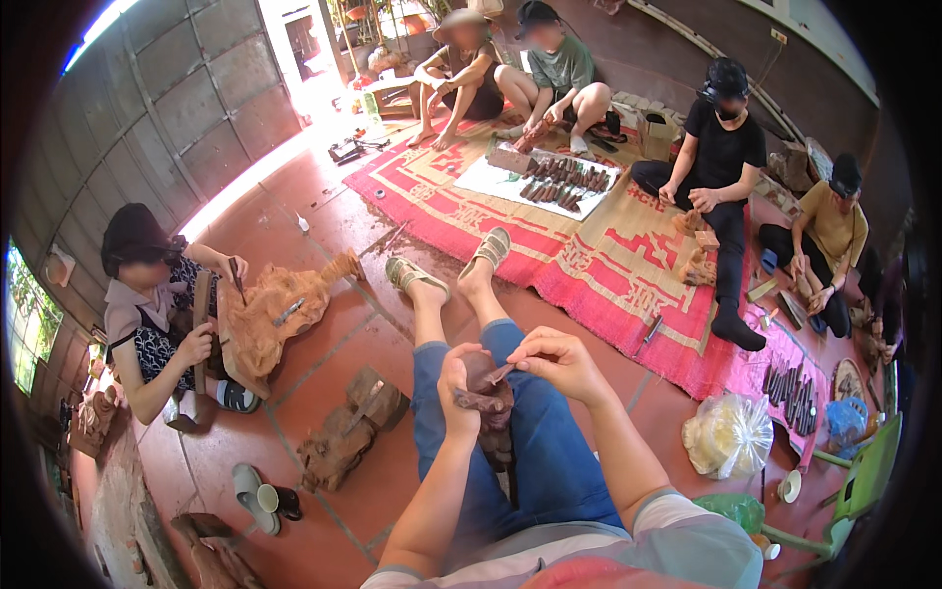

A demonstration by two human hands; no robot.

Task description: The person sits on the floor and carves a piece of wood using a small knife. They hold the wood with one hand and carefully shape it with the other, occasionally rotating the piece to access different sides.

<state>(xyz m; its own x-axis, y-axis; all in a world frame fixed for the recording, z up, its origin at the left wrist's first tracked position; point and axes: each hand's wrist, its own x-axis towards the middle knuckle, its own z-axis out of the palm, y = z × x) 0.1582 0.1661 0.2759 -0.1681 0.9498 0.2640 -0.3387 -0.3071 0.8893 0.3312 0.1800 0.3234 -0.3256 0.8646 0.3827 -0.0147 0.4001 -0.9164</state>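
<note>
Between my thighs stands a dark brown wood carving [497,416], its lower part narrowing toward my lap. My left hand [458,391] is closed around its left side and steadies it. From the right, my right hand [561,361] pinches a small thin brownish piece [501,373] against the upper part of the carving. The kind of that piece is too small to make out. Left of my legs, on the tiles, lies a rough brown wood block [339,447] with a lighter tool or strip on top.
At left a person works on a large orange-brown carving [270,319]. Several people sit around a red patterned mat [589,265] bearing rows of chisels. Slippers [257,499] and a dark cup [280,503] stand lower left. A plastic bag [728,435] and green chair [868,476] are right.
</note>
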